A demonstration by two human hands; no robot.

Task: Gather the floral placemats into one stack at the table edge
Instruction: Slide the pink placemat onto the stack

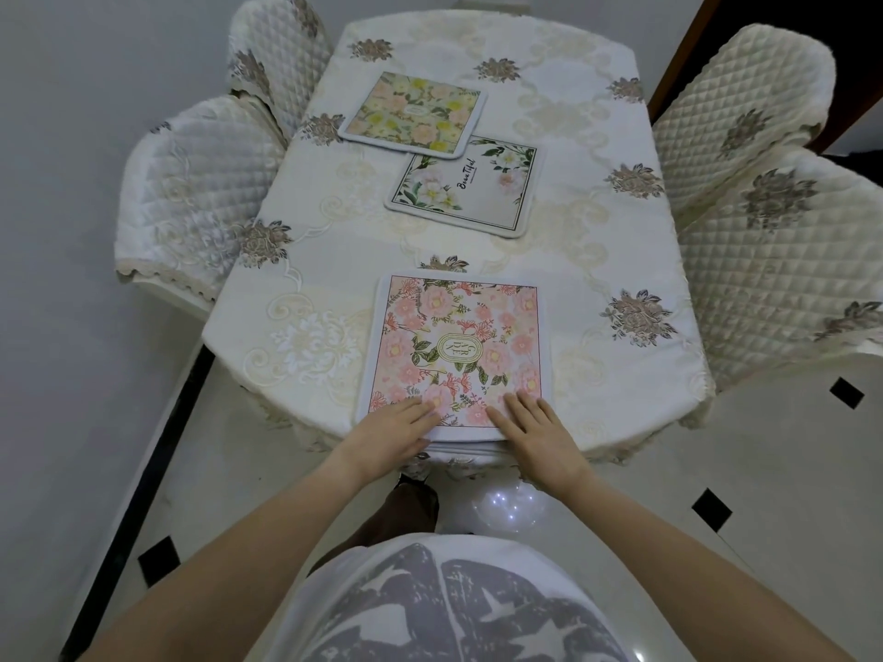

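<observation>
Two mats are left to gather: the yellow-flowered placemat (412, 114) and the white "Beautiful" placemat (466, 186), overlapping at a corner mid-table. Your left hand (399, 430) and right hand (535, 430) lie flat and open on the pink stack (458, 351) at the near table edge (286, 418), gripping nothing. Square its layered edges first, then reach for the nearer white one, lifting rather than dragging across the tablecloth (597, 260).
</observation>
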